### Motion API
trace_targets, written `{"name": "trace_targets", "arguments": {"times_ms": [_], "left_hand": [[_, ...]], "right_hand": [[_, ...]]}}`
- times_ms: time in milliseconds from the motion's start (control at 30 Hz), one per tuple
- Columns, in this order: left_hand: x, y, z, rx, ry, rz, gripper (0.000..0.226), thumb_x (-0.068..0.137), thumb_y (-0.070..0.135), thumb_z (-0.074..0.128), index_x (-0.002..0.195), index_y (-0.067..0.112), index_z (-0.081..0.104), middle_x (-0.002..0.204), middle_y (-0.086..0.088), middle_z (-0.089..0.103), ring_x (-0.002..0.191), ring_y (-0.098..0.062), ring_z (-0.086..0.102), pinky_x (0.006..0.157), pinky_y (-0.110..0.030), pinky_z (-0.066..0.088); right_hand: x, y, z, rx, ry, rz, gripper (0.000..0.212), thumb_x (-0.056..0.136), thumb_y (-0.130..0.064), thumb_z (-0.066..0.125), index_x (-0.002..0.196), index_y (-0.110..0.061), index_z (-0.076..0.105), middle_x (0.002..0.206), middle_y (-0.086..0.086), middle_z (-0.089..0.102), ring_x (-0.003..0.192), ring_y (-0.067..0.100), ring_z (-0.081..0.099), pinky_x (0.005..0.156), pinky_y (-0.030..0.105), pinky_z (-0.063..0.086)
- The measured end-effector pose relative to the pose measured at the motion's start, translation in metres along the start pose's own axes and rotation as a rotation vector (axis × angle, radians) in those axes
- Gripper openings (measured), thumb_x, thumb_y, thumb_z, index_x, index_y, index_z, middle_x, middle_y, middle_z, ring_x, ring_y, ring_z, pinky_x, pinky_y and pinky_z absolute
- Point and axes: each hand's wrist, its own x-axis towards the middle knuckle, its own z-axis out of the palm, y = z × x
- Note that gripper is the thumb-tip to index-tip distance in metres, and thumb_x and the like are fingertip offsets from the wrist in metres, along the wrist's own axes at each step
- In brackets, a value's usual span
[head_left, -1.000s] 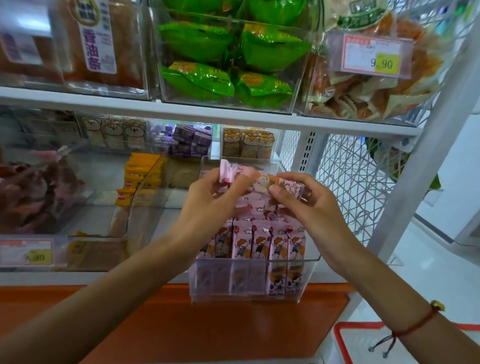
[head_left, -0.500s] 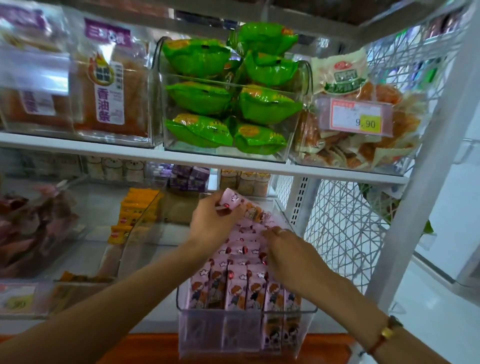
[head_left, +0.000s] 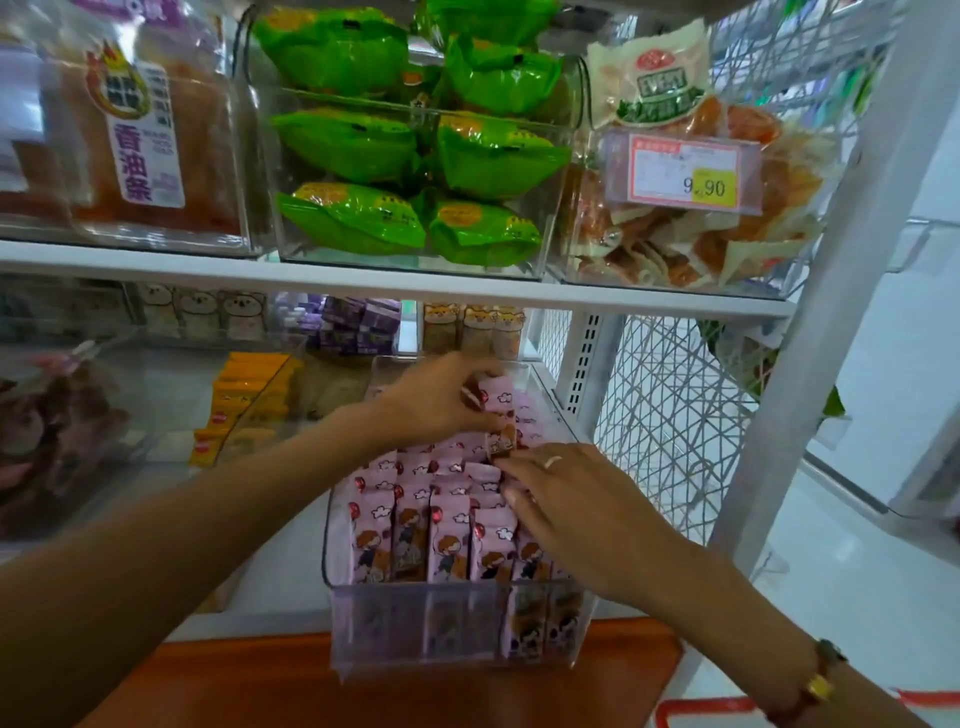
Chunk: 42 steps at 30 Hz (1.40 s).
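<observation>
As the left hand (head_left: 426, 400) pinches one, packets (head_left: 449, 540) fill the bin (head_left: 384, 631).

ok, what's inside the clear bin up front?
Rows of upright pink packets fill the clear bin. The left grip pinches one at the back; the right grip rests on others, covering them. Its floor is hidden.

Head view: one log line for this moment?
left hand: grips pink packet over back of clear bin | right hand: rests flat on upright packets | bin: nearly full
</observation>
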Motion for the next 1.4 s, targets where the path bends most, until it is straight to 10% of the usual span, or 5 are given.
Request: {"name": "trace_targets", "arguments": {"times_ms": [400,567,867,1200,1400], "left_hand": [[0.006,-0.001,0.023,0.186,-0.003,0.021,0.030,0.096,0.039,0.049,0.119,0.023,0.060,0.117,0.000,0.066,0.096,-0.009,0.058,0.073,-0.024,0.047],[0.007,0.001,0.026,0.328,-0.261,0.070,0.042,0.101,0.033,0.040,0.080,0.004,0.060,0.073,-0.013,0.056,0.065,-0.023,0.049,0.073,-0.041,0.045],[0.009,0.003,0.023,0.339,-0.241,0.109,0.026,0.090,0.039,0.060,0.102,0.018,0.071,0.107,0.002,0.065,0.090,-0.010,0.052,0.084,-0.029,0.042],[-0.034,0.024,0.014,-0.638,0.510,-0.251,0.020,0.098,0.026,0.048,0.112,0.013,0.057,0.103,0.002,0.064,0.089,-0.007,0.060,0.064,-0.012,0.049],[-0.076,0.041,-0.004,-0.834,0.768,-0.182,0.026,0.095,0.028,0.053,0.110,0.008,0.059,0.097,-0.003,0.068,0.093,-0.014,0.067,0.084,-0.027,0.055]], "right_hand": [[-0.044,-0.002,0.010,0.108,0.133,-0.022,0.039,0.095,-0.040,0.035,0.119,-0.023,0.061,0.112,-0.008,0.066,0.106,0.010,0.058,0.095,0.022,0.033],[-0.045,-0.002,0.012,0.155,0.123,-0.017,0.040,0.095,-0.039,0.035,0.122,-0.023,0.060,0.115,-0.008,0.064,0.110,0.010,0.053,0.098,0.023,0.033],[-0.044,-0.005,0.010,0.153,0.147,-0.002,0.038,0.094,-0.038,0.037,0.122,-0.024,0.060,0.114,-0.011,0.064,0.109,0.007,0.053,0.098,0.022,0.035],[-0.038,-0.003,0.000,0.357,0.186,0.055,0.028,0.098,-0.034,0.043,0.120,-0.030,0.060,0.114,-0.013,0.062,0.103,-0.003,0.051,0.090,0.013,0.037],[0.005,-0.007,-0.043,0.876,0.261,0.229,0.037,0.088,-0.038,0.058,0.124,-0.034,0.050,0.111,-0.018,0.056,0.099,-0.008,0.053,0.077,0.011,0.046]]}}
